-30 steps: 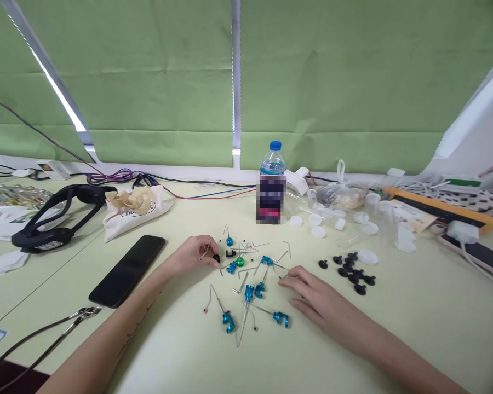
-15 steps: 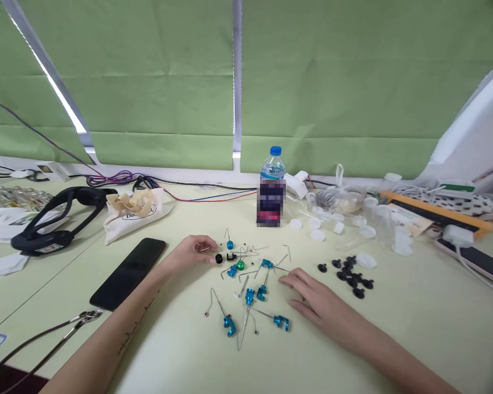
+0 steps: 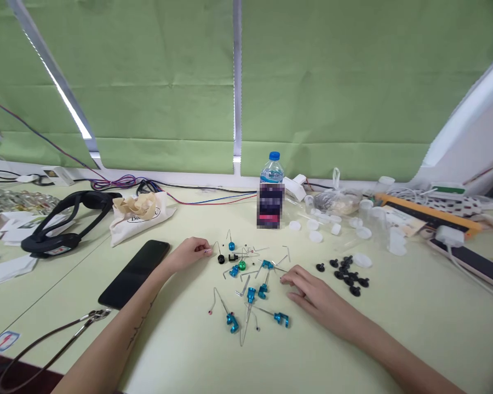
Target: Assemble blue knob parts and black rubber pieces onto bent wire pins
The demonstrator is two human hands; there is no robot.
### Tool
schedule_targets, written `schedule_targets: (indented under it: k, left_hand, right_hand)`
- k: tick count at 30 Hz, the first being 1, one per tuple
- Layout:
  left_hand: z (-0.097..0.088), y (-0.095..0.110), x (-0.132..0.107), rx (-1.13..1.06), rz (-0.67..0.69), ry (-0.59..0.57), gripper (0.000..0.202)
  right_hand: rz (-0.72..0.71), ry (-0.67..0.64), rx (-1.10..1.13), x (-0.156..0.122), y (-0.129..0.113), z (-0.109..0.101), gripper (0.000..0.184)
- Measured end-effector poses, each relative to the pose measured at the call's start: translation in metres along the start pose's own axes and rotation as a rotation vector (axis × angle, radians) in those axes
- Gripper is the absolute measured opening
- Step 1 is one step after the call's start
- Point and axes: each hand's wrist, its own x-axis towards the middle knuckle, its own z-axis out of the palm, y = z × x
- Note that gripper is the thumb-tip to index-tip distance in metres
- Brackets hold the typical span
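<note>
The left hand (image 3: 193, 253) is curling near a bent wire (image 3: 219, 248); I cannot tell whether it is gripping. The wire's black fitting (image 3: 221, 259) is lying at that hand's three o'clock. The right hand (image 3: 310, 291) is arching loosely, thumb apart, a blue fitting (image 3: 267, 264) lying at its ten o'clock.

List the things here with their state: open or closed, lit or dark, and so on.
Left hand: curled, grip unclear
Right hand: loosely open
Blue metal parts: spread out
Black stemmed pieces: loosely clustered
Phone: lying flat, dark
Bottle: upright, capped
Cloth bag: lying down
Blinds: lowered
</note>
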Motion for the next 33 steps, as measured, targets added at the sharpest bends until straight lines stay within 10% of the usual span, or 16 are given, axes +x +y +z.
schedule_targets:
  k: [8,17,20,23,33]
  left_hand:
    - [-0.018,0.001,-0.014,0.180,-0.071,0.052,0.034]
    - [-0.018,0.036,-0.035,0.391,0.046,0.754,0.029]
    - [0.014,0.060,-0.041,0.403,0.284,0.650,0.028]
    - [0.049,0.078,-0.044,0.502,0.748,0.297,0.023]
    - [0.089,0.074,-0.038,0.469,0.585,0.087,0.027]
  right_hand:
    - [0.008,0.007,0.005,0.000,-0.003,0.000,0.021]
    - [0.127,0.244,-0.178,0.003,0.003,0.011,0.025]
    - [0.144,0.260,-0.220,0.005,0.007,0.014,0.024]
    - [0.149,0.258,-0.261,0.007,0.010,0.016,0.022]
    - [0.229,0.242,-0.229,0.003,0.016,0.021,0.023]
